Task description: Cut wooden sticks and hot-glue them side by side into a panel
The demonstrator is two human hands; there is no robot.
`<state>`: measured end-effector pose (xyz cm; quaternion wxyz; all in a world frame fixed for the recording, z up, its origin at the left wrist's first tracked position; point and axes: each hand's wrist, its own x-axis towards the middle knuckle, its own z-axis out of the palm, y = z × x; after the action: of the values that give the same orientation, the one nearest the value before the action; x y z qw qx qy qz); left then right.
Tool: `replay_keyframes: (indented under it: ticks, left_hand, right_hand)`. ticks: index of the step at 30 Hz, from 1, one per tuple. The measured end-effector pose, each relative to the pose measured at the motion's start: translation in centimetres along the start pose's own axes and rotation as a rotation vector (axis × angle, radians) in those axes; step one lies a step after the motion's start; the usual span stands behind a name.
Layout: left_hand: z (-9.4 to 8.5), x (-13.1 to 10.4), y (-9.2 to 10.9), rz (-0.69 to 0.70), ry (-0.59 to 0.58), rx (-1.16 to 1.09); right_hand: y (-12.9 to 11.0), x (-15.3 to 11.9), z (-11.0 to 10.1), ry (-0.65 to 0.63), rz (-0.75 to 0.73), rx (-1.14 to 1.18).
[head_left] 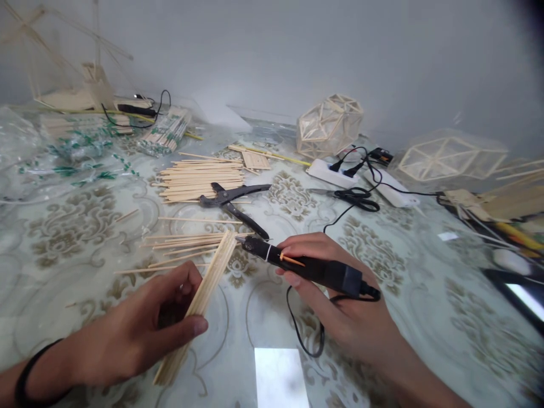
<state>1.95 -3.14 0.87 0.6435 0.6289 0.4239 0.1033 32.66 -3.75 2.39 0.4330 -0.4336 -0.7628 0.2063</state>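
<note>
My left hand [140, 326] is closed on a flat bundle of pale wooden sticks [208, 283], tilted with its far end up and to the right. In my right hand [335, 283] is a black corded pen-like tool [306, 269] with an orange lever. Its metal tip points left, at the far end of the bundle; whether they touch I cannot tell. Loose sticks [182, 249] lie beyond my left hand. Behind them is a larger pile of sticks [199, 175], with black-handled pliers [232, 198] resting at its right side.
Black scissors [357, 197] lie near a white power strip [331, 173] with plugged-in cords. Wooden stick frames [329, 127] stand at the back. Packaged sticks [164, 133] and plastic wrappers [80, 153] are at the back left. A dark-edged device [521, 294] sits at the right edge.
</note>
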Motion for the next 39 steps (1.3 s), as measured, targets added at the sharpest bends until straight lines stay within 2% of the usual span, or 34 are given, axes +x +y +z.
replay_keyframes:
  ticks: [8, 21, 39]
  left_hand:
    - [-0.01, -0.04, -0.22, 0.008, -0.014, -0.032]
    - [-0.07, -0.07, -0.69, 0.005, 0.005, 0.044]
    - [-0.07, -0.02, -0.09, -0.009, -0.015, -0.005]
  right_hand:
    - [-0.1, 0.12, 0.1, -0.02, -0.016, 0.027]
    - [-0.13, -0.05, -0.14, -0.059, 0.001, 0.041]
    - [-0.05, 0.0, -0.09, -0.073, 0.01, 0.054]
